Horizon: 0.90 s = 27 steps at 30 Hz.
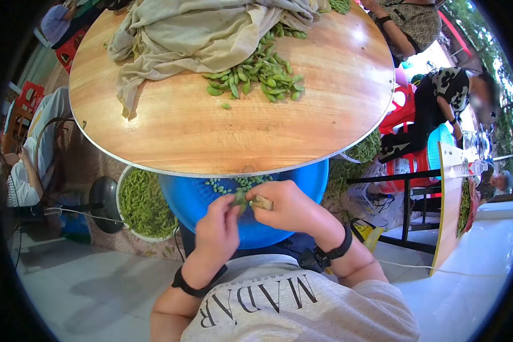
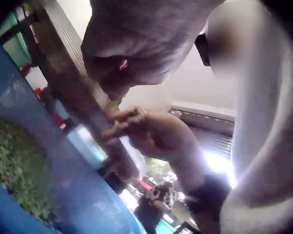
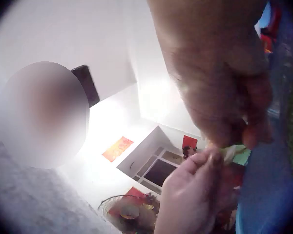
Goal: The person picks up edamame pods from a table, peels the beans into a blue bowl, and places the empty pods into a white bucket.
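Note:
Both hands meet over a blue basin [image 1: 179, 196] tucked against the table's near edge. My left hand [image 1: 215, 231] pinches a green soybean pod [image 1: 240, 201] between thumb and fingertips. From the other side, the bent fingers of my right hand [image 1: 290, 208] hold the pod too. Something pale, perhaps a wrap, shows around a right finger or thumb; its kind I cannot tell. Shelled green beans [image 1: 242, 183] lie in the basin below, and the left wrist view shows a heap of beans [image 2: 19, 170]. In the right wrist view the fingertips nearly touch around the pod, mostly hiding it.
A wooden table [image 1: 182, 134] carries loose soybean pods [image 1: 262, 74] and a beige cloth [image 1: 193, 37]. Left of the basin stands a white tub [image 1: 119, 196] of green pods. At right are a side table [image 1: 449, 211] and a person [image 1: 439, 108] bending over a turquoise basin.

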{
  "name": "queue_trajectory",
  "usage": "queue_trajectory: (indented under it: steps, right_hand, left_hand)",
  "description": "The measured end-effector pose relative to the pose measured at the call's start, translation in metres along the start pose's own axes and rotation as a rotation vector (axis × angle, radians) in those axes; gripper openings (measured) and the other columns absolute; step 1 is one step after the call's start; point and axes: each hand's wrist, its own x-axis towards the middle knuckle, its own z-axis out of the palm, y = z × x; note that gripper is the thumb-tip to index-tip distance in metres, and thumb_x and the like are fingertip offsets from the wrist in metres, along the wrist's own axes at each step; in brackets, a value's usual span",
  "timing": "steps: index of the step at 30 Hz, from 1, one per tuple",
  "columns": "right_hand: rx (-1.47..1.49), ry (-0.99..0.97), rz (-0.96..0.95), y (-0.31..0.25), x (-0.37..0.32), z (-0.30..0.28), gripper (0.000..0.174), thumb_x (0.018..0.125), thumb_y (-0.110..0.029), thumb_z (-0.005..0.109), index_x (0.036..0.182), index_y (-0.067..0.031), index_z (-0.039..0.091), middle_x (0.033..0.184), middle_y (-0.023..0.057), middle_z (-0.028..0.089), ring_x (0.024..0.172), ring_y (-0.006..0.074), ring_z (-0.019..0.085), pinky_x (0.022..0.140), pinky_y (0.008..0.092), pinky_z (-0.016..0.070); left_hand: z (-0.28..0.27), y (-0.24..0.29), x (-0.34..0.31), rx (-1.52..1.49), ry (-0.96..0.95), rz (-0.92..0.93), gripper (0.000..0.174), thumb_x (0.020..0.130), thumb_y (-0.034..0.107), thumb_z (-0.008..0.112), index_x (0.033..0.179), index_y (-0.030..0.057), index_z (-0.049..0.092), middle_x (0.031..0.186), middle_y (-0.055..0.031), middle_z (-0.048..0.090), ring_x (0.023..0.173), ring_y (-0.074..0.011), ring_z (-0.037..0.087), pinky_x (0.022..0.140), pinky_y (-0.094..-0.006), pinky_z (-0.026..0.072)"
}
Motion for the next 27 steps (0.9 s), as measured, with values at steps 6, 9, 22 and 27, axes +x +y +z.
queue_trajectory:
  steps: [6, 9, 22, 27]
  right_hand:
    - [-0.404, 0.116, -0.24, -0.029, 0.023, -0.055, 0.015, 0.075, -0.015, 0.054, 0.083, -0.002, 0.056, 0.075, 0.0186, 0.053, 0.072, 0.0366, 0.054, 0.062, 0.0432, 0.044]
    - [-0.553, 0.437, -0.334, -0.031, 0.088, -0.074, 0.016, 0.075, -0.017, 0.055, 0.08, -0.0021, 0.055, 0.083, 0.0178, 0.052, 0.073, 0.0357, 0.054, 0.062, 0.0434, 0.0444]
    - [-0.311, 0.129, -0.341, -0.032, 0.078, -0.09, 0.019, 0.069, -0.014, 0.059, 0.085, -0.0045, 0.063, 0.073, 0.0138, 0.056, 0.071, 0.0305, 0.056, 0.062, 0.0372, 0.0446]
    - [-0.199, -0.117, -0.35, -0.051, 0.035, -0.08, 0.019, 0.069, -0.012, 0.06, 0.087, -0.0044, 0.063, 0.074, 0.0135, 0.057, 0.07, 0.0286, 0.055, 0.063, 0.0335, 0.0447]
  left_hand:
    - [-0.081, -0.074, -0.013, 0.298, 0.147, -0.351, 0.011, 0.081, 0.001, 0.054, 0.092, -0.0014, 0.057, 0.086, -0.016, 0.061, 0.079, -0.0268, 0.06, 0.065, -0.031, 0.0486]
    - [-0.102, -0.095, -0.019, 0.743, 0.091, -0.363, 0.018, 0.081, 0.005, 0.055, 0.098, -0.002, 0.057, 0.093, -0.0171, 0.06, 0.088, -0.0265, 0.059, 0.068, -0.0307, 0.0486]
    - [-0.069, 0.01, 0.066, -0.397, 0.01, -0.216, 0.024, 0.078, -0.008, 0.052, 0.101, -0.0035, 0.058, 0.098, -0.0112, 0.059, 0.057, -0.0092, 0.053, 0.049, -0.02, 0.0439]
    - [-0.047, 0.024, 0.081, -0.347, -0.437, -0.151, 0.021, 0.078, -0.002, 0.058, 0.098, -0.003, 0.059, 0.084, -0.0075, 0.06, 0.055, -0.0087, 0.052, 0.05, -0.0204, 0.0421]
